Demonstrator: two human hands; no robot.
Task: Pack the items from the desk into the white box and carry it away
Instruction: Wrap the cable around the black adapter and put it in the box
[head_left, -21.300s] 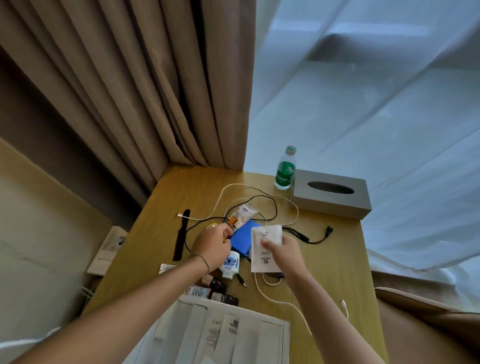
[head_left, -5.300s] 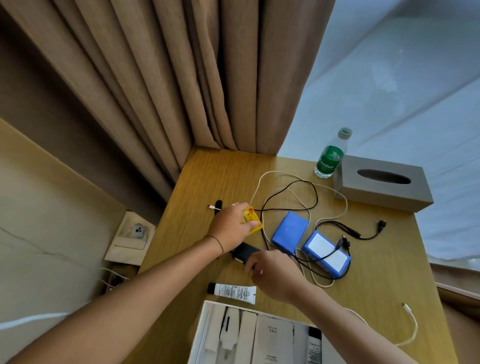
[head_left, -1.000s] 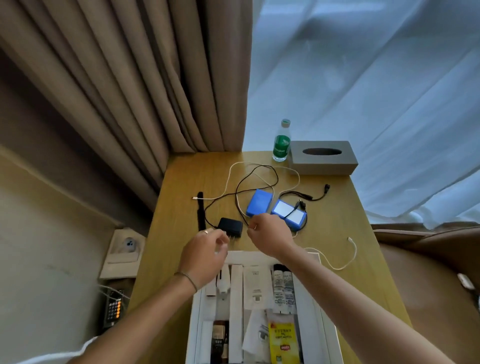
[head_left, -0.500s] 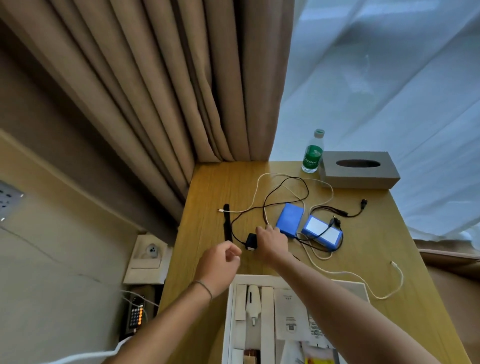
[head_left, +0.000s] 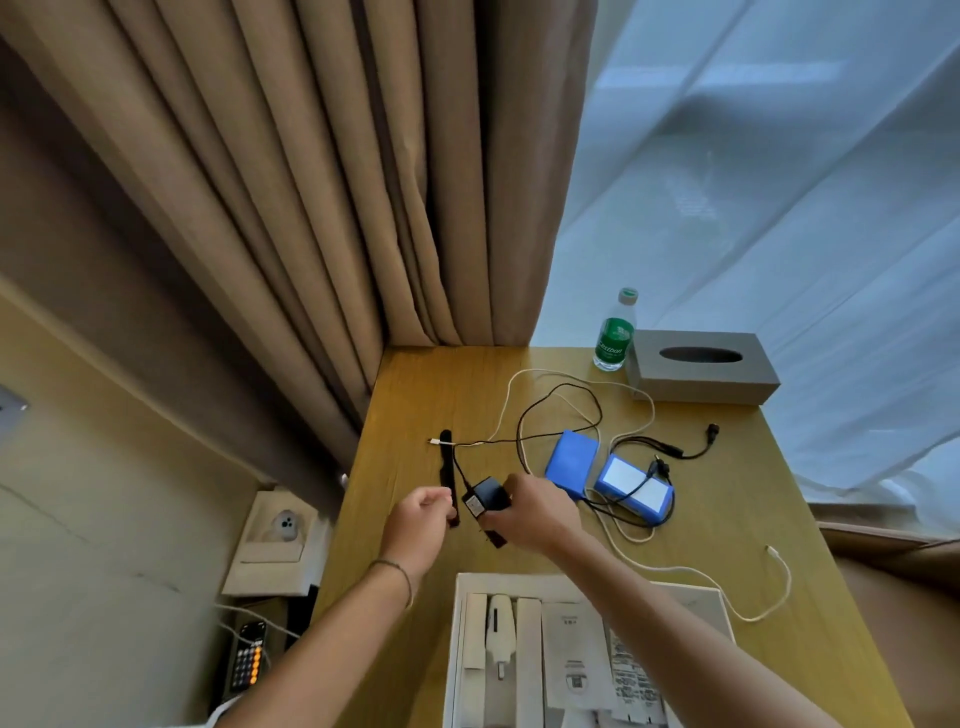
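Right hand (head_left: 530, 512) clamps fingers around black adapter (head_left: 485, 500), lifted off the desk (head_left: 727, 519) a bit and tilted, label side showing. Grip looks chosen to drag its black cord (head_left: 558, 410) along; cord loops back over the white cable (head_left: 691, 577) and near the blue packs, so likely snag when pulled. Left hand (head_left: 423, 514) hovers just beside it, fingers curled together loosely, nothing visibly in them; probably ready to gather cord. Black strap (head_left: 445, 457) lies flat between left hand and adapter, near desk's left edge.

White box (head_left: 467, 649) sits open at the near edge, below both hands, already partly filled with white packets and papers; short path straight back for the adapter. Blue pack (head_left: 571, 457) and labelled blue pack (head_left: 634, 488) lie touching, right of the hand, tangled in cables. Right half of desk mostly bare, room to spread cords. Bottle (head_left: 615, 332) and tissue box (head_left: 701, 366) stand at the far edge, well apart from the work. Curtain (head_left: 311, 182) hangs behind.
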